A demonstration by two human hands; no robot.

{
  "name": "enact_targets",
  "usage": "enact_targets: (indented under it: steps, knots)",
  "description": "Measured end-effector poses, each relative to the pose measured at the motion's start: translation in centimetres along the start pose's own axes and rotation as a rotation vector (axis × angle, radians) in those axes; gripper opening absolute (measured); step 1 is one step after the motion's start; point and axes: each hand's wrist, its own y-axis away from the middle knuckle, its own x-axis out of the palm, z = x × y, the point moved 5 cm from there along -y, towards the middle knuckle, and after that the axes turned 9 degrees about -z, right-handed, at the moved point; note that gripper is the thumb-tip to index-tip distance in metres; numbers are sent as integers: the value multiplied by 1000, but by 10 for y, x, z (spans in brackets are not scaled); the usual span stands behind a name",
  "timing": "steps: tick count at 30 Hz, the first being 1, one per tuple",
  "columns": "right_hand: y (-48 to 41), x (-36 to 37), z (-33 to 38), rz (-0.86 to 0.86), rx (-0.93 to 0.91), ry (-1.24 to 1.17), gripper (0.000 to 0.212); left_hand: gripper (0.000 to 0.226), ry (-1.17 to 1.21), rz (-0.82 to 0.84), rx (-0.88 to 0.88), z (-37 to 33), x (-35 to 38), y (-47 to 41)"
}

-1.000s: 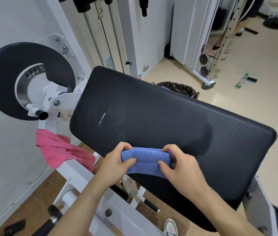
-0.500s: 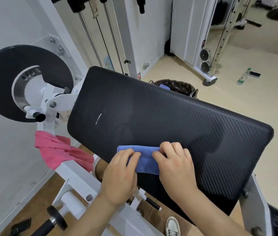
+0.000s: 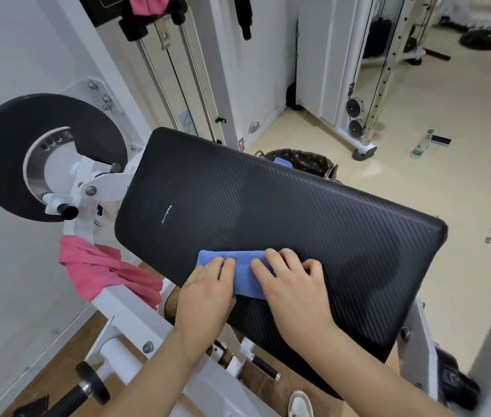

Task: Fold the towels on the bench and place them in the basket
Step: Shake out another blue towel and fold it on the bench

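Note:
A small folded blue towel (image 3: pixel 242 270) lies on the near part of the black padded bench (image 3: pixel 283 212). My left hand (image 3: pixel 208 293) rests flat on the towel's left half, fingers pressing down. Over its right half lies my right hand (image 3: pixel 295 287), palm down, fingers spread on the cloth and the pad. A pink towel (image 3: pixel 102 272) hangs over the white frame to the left of the bench. Beyond the bench's far edge stands a dark patterned basket (image 3: pixel 307 162) with a blue towel (image 3: pixel 282 162) inside it.
A black weight plate (image 3: pixel 0 158) on the white machine (image 3: pixel 135 320) sits at the left. Cable-machine rails rise behind the bench. A plastic bottle (image 3: pixel 420 144) stands on the beige floor at the right. A shoe (image 3: pixel 299 403) shows below the bench.
The blue towel went from pinched between both hands to lying on the pad, with both hands flattened on top of it. The view has tilted up slightly.

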Motion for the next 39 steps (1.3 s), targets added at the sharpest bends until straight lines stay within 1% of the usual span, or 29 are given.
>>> enact_targets:
  steps: [3, 4, 7, 9, 10, 12, 13, 14, 15, 17, 19, 20, 22, 23, 25, 27, 29, 30, 31, 33, 34, 36, 37, 39]
  knots:
    - [-6, 0, -5, 53, 0, -51, 47, 39, 51, 97, -135, 5, -5, -11]
    - [-7, 1, -9, 78, 20, -136, 47, 38, 88, 112, -176, 8, -8, -11]
    - [-7, -10, -26, 132, 172, -591, 50, 27, 282, 138, -260, 8, -24, -1]
    - [-4, -24, -35, 209, 236, -922, 47, 24, 527, 172, -394, 6, -34, 15]
    - [0, -32, -37, 276, 250, -1075, 50, 22, 674, 190, -464, 2, -39, 24]
    - [13, -45, -36, 441, 280, -1274, 73, 21, 941, 215, -559, -10, -51, 40]
    - [20, -53, -33, 483, 279, -1314, 81, 22, 1042, 219, -593, -16, -58, 48]
    - [28, -60, -29, 484, 267, -1332, 81, 23, 1127, 215, -619, -23, -65, 56]
    - [35, -67, -24, 453, 256, -1334, 73, 24, 1194, 207, -638, -29, -72, 65]
    - [54, -83, -13, 354, 275, -1345, 48, 25, 1292, 185, -670, -42, -84, 86]
    - [78, -98, -2, 283, 297, -1355, 35, 27, 1368, 188, -713, -57, -94, 112]
    - [92, -105, 1, 255, 295, -1347, 33, 34, 1424, 192, -735, -63, -99, 125]
    - [118, -122, 6, 196, 282, -1298, 33, 59, 1526, 150, -701, -71, -115, 150]
    - [132, -131, 7, 176, 267, -1260, 33, 70, 1526, 103, -646, -72, -126, 161]
    - [156, -149, 10, 165, 202, -1172, 35, 86, 1435, 41, -520, -75, -150, 177]
    - [178, -167, 12, 168, 119, -1071, 36, 97, 1290, 75, -375, -87, -173, 185]
    - [194, -185, 10, 156, 62, -989, 38, 98, 1096, 115, -265, -105, -196, 187]
    - [201, -192, 6, 150, 48, -962, 40, 91, 993, 98, -225, -114, -207, 188]
    - [206, -200, 0, 146, 38, -937, 40, 78, 913, 50, -178, -124, -217, 188]
    - [216, -214, -13, 130, 26, -901, 38, 49, 850, -63, -111, -146, -231, 189]
    - [222, -220, -22, 122, 35, -888, 37, 38, 847, -113, -99, -159, -236, 190]
    - [235, -231, -44, 115, 93, -862, 34, 27, 816, -236, -45, -189, -243, 190]
    - [242, -236, -60, 134, 141, -873, 33, 23, 748, -310, 19, -207, -248, 189]
    - [259, -241, -95, 273, 281, -985, 33, 21, 544, -472, 204, -249, -254, 185]
